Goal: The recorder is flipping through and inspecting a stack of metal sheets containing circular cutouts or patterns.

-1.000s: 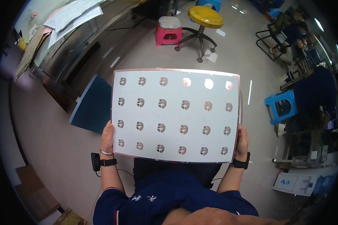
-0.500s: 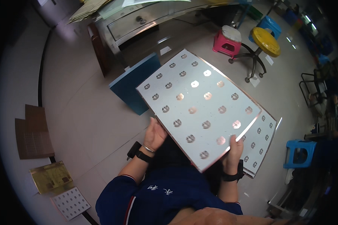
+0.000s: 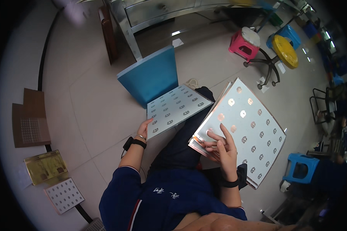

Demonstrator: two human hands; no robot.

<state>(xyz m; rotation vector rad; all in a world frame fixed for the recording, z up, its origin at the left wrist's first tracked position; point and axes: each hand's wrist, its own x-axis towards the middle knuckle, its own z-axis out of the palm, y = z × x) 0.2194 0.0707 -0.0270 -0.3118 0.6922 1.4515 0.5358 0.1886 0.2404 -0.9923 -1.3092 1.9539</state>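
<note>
My left hand (image 3: 144, 128) grips the near left edge of a pale rectangular plate (image 3: 173, 106) with rows of round patterned marks. This plate slopes in front of a thick blue panel (image 3: 152, 75) that stands on edge on the floor. On the right lies a small stack of similar plates (image 3: 254, 131) with coppery, shiny edges, over my right leg. My right hand (image 3: 226, 152) is at the near left corner of that stack, fingers stretched and apart above the top plate. Whether its fingertips touch the plate I cannot tell.
A metal desk with a drawer (image 3: 160, 11) stands ahead. To the right are a pink stool (image 3: 244, 45), a yellow swivel stool (image 3: 285, 52) and a blue stool (image 3: 301, 168). Brown cardboard (image 3: 29, 119), a gold-coloured plate (image 3: 46, 167) and another marked plate (image 3: 64, 195) lean at the left wall.
The plate both hands held has moved left and down beside the blue panel, now in my left hand alone. My right hand has let go of it and moved over the stack.
</note>
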